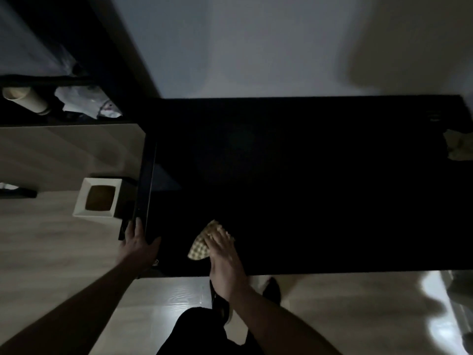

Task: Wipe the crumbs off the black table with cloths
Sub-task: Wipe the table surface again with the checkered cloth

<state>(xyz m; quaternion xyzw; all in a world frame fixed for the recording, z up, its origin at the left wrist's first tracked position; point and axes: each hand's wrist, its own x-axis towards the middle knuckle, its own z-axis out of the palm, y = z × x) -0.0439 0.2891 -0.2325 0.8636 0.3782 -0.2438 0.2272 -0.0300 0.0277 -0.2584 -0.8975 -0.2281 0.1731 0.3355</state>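
Observation:
The black table (pixel 307 175) fills the middle of the dim view. Near its front left part lies a yellow-and-white checked cloth (pixel 198 248). My right hand (pixel 224 260) presses flat on that cloth, fingers fairly straight and pointing away from me. My left hand (pixel 137 245) rests over the table's left front corner, fingers along the outer side and thumb on the top. A second crumpled pale cloth (pixel 458 147) lies at the table's far right edge. No crumbs can be made out on the dark surface.
A white square bin (pixel 98 197) with a brown inside stands on the light floor just left of the table. Dark shelving with a paper roll (pixel 25 99) and white bags is at the back left. My feet (pixel 271 288) stand below the table's front edge.

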